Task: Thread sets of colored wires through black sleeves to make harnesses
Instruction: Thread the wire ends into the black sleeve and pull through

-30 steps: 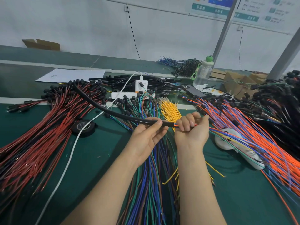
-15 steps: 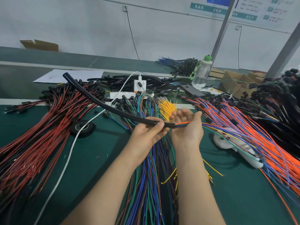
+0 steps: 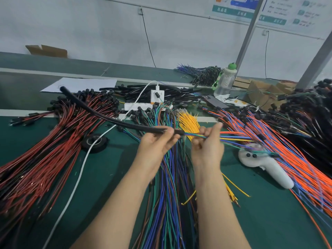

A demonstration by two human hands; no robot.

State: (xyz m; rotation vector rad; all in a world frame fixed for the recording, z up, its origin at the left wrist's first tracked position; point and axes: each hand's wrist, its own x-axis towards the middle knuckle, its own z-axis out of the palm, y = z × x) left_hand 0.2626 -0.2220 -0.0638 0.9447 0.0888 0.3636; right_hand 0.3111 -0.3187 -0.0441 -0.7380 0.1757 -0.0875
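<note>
Pinches the black sleeve [image 3: 115,121] in the left grip [image 3: 156,142], thumb on top and fingers below, just short of the sleeve's near end. Clamps a set of colored wires [image 3: 233,137] in the right grip [image 3: 206,146], fingers curled round them, forefinger sticking up. Holds the two grips near each other but apart, with a short bare run of the wires between them. Wires' left ends inside the sleeve's mouth at the left fingertips; their loose length trailing right, past the right grip and over the heap of orange and blue wires [image 3: 296,168]. Sleeve's far end raised up and away to the left, above the pile of red wires [image 3: 45,150] and in front of a sheet of paper [image 3: 80,84].

Under the forearms, on the green desk [image 3: 107,177], a spread of blue, green and brown wires [image 3: 167,194]. Just behind the grips, a bunch of yellow wires [image 3: 188,121]. Left of the left grip, a roll of black tape [image 3: 94,141] flat on the desk, crossed by a white cable [image 3: 80,169] running up to a charger [image 3: 156,96] plugged into a white power strip [image 3: 142,106]. Right of the right grip, a white controller [image 3: 265,166] with some wires lying over its head.

Further back, a heap of spare sleeves [image 3: 161,92], a phone [image 3: 215,103], a clear bottle [image 3: 225,79] with a green cap, and a cardboard box [image 3: 46,51] by the wall.
</note>
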